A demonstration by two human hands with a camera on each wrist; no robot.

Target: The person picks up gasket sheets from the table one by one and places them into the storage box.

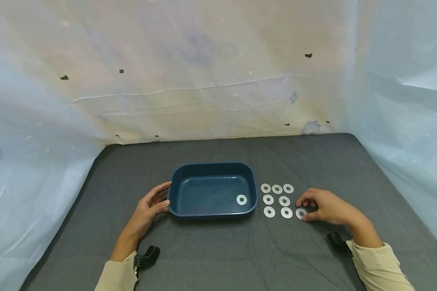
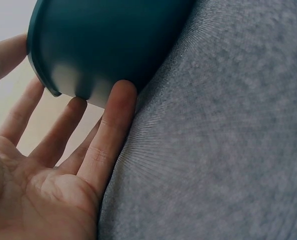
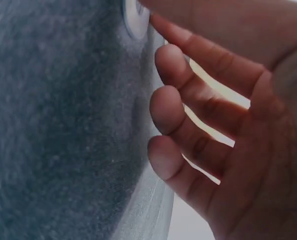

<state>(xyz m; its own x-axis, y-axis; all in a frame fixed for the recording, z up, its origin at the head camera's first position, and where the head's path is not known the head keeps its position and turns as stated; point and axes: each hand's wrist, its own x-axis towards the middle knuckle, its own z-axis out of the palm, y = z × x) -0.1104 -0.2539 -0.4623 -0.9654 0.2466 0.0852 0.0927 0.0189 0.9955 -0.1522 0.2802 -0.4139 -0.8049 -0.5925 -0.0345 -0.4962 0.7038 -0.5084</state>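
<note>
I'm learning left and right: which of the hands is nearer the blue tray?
Left. The left hand touches the blue tray at its left end; the right hand is apart, off to the tray's right, touching a white ring.

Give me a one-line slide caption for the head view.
Left hand touching a blue tray containing one white ring; right hand at one of eight more rings on gray cloth.

Screened-off workspace, room type indeterminable: grey cloth-covered table (image 1: 211, 250); pale sheeting (image 1: 204, 52) behind and at both sides.
</note>
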